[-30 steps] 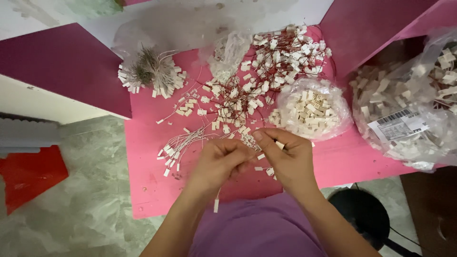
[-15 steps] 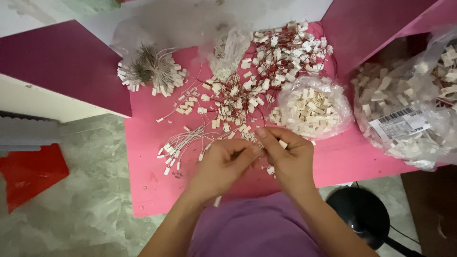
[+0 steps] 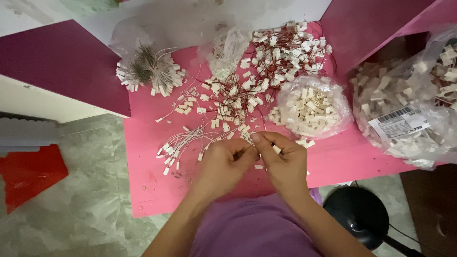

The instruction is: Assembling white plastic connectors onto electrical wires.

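Both my hands have barely shifted, staying together near the tabletop's (image 3: pixel 147 190) front edge: my left hand (image 3: pixel 223 164) and right hand (image 3: pixel 285 162) pinch one small white connector (image 3: pixel 251 139) between fingertips. Beyond lie loose wired connectors (image 3: pixel 228 102), then a bag (image 3: pixel 309 107) of white housings.

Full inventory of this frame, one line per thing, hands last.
pink table: one, pink, centre.
red-wired connectors: loose pile, white with red wires, table top centre.
white-wired connectors: small spread, white, left of the hands.
tied bundle: one, white and grey, upper left.
small bag of housings: one, clear with cream parts, above right hand.
large bag: one, clear, labelled, right edge.
red object: one, on floor, left.
black stool base: one, lower right.
left hand: pinching a small connector.
right hand: fingertips meeting the left's.
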